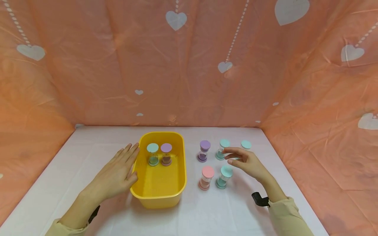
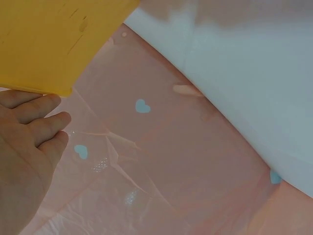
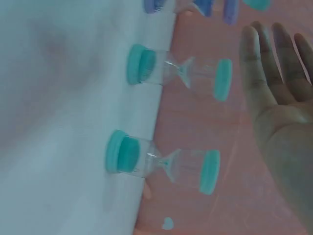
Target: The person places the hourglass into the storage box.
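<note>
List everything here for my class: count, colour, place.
Bin: 1, yellow, on table
Binned hourglasses: 2, teal and purple, inside
Loose purple hourglass: 1, purple, right of bin
Pink hourglass: 1, pink, right of bin
Loose teal hourglasses: 3, teal, right of bin
Table: 1, white, under bin
Backdrop: 1, orange-pink, around table
Hearts: several, whitish, on backdrop
Wrist devices: 2, black, at wrists
Sleeves: 2, beige, on forearms
Left hand: 1, bare, at bin's rim
Right hand: 1, bare, near loose hourglasses

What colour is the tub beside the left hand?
Yellow; the tub shows best in the head view.
</note>
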Available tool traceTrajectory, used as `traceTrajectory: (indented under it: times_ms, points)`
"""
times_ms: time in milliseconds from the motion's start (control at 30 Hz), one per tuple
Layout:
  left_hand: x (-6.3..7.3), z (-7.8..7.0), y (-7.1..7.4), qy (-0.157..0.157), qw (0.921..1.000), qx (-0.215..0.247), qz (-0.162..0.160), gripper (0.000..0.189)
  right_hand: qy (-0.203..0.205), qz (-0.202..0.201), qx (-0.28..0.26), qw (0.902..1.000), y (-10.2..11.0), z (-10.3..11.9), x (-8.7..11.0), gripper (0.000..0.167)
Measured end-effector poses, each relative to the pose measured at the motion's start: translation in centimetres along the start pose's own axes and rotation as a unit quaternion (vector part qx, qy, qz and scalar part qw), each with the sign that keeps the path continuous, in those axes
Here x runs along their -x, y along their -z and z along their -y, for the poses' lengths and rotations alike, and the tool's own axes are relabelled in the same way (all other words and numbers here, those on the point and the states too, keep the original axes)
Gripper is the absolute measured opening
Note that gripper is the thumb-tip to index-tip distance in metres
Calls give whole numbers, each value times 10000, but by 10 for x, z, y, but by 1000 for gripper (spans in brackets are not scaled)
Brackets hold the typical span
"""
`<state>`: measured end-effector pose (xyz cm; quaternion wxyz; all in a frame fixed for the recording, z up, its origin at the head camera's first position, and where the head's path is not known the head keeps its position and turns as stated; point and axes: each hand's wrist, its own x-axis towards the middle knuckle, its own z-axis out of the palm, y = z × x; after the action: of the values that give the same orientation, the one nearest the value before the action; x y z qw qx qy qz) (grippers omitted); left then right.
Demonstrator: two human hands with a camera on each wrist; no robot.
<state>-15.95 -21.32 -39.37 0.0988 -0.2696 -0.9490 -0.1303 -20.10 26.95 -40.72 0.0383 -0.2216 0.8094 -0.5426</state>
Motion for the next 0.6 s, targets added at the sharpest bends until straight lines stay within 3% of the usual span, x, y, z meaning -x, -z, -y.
traceTrajectory:
  times_ms: [367, 600]
  points:
    - [-1, 0, -2, -14, 10000, -7, -35, 74, 70, 577, -65, 9983, -7, -16, 9, 55]
    - [0, -1, -1, -1, 10000, 9, -34, 74, 171, 689, 82, 9974, -10, -24, 13, 56]
